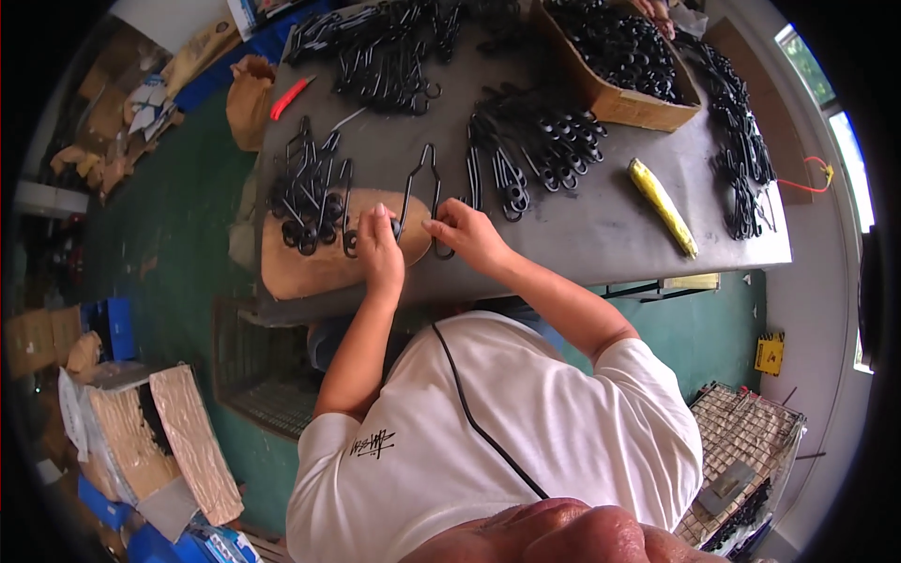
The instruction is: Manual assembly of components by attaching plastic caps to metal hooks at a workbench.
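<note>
A black bent wire piece [409, 188], narrow at its far end and spread into two legs, stands between my hands over the near left part of the table. My left hand [380, 253] is closed round the lower end of its left leg, by a dark round part. With thumb and fingers my right hand [471, 236] pinches the right leg near its looped end. Beneath them lies a tan cardboard sheet [305, 267]. Left of my left hand sits a pile of similar black wire pieces with round black ends [310, 202]. More wire pieces with ringed ends [535, 145] fan out beyond my right hand.
The grey table [582, 239] also bears a cardboard box [648, 113] full of black parts, a yellow wrapped bundle [664, 208], a red-handled tool [291, 98] and further black heaps [385, 66]. Another person's hand [657, 13] is at the box. A wire crate [258, 366] stands below.
</note>
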`<state>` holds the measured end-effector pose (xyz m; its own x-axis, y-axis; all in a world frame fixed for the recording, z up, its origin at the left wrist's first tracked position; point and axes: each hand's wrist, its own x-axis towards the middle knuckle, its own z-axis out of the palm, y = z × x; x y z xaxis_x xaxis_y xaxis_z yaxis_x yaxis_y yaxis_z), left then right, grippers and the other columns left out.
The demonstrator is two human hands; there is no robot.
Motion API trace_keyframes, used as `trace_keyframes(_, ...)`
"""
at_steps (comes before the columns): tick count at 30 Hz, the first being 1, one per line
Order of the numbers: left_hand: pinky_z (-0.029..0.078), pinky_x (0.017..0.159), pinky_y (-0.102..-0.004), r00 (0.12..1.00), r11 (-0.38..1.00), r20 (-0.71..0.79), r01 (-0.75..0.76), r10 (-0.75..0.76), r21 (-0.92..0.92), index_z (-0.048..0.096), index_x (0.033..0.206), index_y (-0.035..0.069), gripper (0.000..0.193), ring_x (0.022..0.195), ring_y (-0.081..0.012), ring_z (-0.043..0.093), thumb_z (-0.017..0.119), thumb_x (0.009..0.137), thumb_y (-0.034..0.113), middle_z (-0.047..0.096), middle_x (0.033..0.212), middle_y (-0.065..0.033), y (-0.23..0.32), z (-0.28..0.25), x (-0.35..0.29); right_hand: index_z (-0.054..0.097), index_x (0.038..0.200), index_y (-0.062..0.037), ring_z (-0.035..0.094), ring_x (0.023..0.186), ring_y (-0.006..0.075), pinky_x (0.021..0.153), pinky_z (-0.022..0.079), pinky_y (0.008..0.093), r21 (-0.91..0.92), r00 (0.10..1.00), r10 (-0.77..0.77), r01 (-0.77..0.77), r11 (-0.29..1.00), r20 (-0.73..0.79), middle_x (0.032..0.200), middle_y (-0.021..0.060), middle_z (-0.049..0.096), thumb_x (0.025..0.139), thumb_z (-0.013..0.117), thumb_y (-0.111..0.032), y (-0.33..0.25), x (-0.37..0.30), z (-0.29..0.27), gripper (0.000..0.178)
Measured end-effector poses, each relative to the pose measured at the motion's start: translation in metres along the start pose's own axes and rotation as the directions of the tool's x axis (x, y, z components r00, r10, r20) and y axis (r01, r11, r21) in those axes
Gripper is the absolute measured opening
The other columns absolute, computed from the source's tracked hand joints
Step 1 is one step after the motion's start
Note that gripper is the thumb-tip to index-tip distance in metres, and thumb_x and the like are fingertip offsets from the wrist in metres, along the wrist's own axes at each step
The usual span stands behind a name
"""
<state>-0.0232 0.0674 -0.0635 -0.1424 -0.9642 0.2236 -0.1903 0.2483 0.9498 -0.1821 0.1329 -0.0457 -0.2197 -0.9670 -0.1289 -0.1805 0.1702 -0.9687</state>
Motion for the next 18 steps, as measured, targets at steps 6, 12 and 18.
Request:
trace_keyframes(6,0.044,0.074,-0.0292,0.989,0.966,0.065,0.113,-0.131,0.233,0.059,0.092,0.004,0.033,0.081,-0.0115,0.055,0.057,0.102,0.035,0.061,0.086,-0.0059,-0.008,-0.001,0.006,0.067,0.095,-0.0106,0.06,0.085,0.034,0.076,0.047,0.0471,-0.848,0.462,-0.831,0.261,0.461,-0.309,0.09,0.0116,0.065,0.087,0.063,-0.015,-0.014,0.085,-0.145,0.01)
trace_keyframes(12,0.049,0.09,-0.0425,0.927,0.768,0.121,-0.363,0.355,0.529,0.06,0.113,0.003,0.032,0.104,-0.0355,0.062,0.07,0.087,0.021,0.065,0.111,-0.0155,-0.032,-0.001,0.011,0.071,0.111,-0.0114,0.062,0.112,0.0356,0.092,0.05,0.0482,-0.854,0.789,-0.364,-0.362,0.374,-0.495,0.115,0.0133,0.069,0.097,0.047,-0.044,-0.018,0.176,-0.296,0.043)
trace_keyframes(18,0.046,0.094,-0.0454,0.93,0.644,0.252,-0.366,0.266,0.671,0.052,0.129,0.001,0.061,0.109,-0.0366,0.059,0.073,0.083,0.034,0.063,0.114,-0.0203,-0.011,0.029,0.014,0.074,0.095,0.0046,0.069,0.097,0.0412,0.087,0.054,0.0449,-0.775,0.851,-0.164,-0.353,0.523,-0.499,0.095,0.0283,0.07,0.084,0.061,-0.051,0.005,0.22,-0.353,0.058)
